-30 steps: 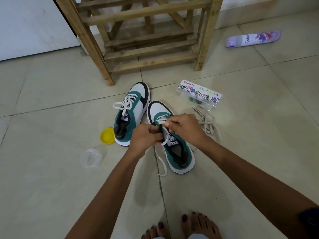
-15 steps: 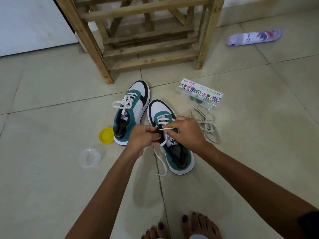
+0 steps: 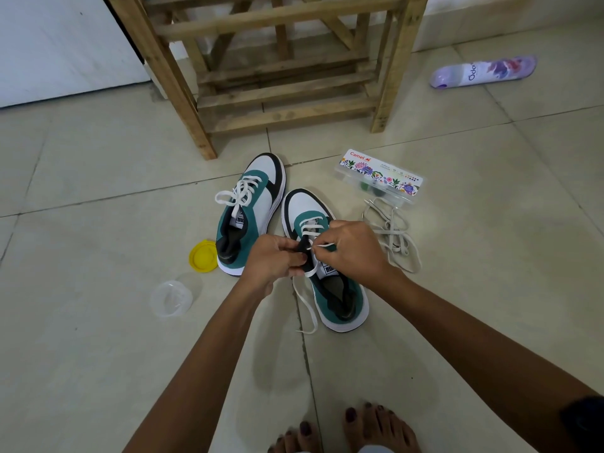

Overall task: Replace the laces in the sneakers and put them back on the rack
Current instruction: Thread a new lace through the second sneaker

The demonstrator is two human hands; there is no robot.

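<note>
Two teal, white and black sneakers stand side by side on the tiled floor. The left sneaker (image 3: 250,210) is laced with a white lace tied loosely. Over the right sneaker (image 3: 327,266) my left hand (image 3: 274,261) grips the shoe's black eyelet edge. My right hand (image 3: 351,248) pinches the white lace (image 3: 305,302) near its tip; the lace's other end trails on the floor by the shoe. Old greyish laces (image 3: 392,237) lie in a heap to the right. The wooden rack (image 3: 277,70) stands behind the shoes.
A clear Camel paint box (image 3: 380,174) lies right of the shoes. A yellow lid (image 3: 202,256) and a clear plastic cup (image 3: 171,297) sit left. A purple spray can (image 3: 483,71) lies at the far right. My bare feet (image 3: 353,433) are at the bottom.
My right hand has drawn the lace tip out to the right across the right sneaker. My left hand has stayed on the eyelet edge.
</note>
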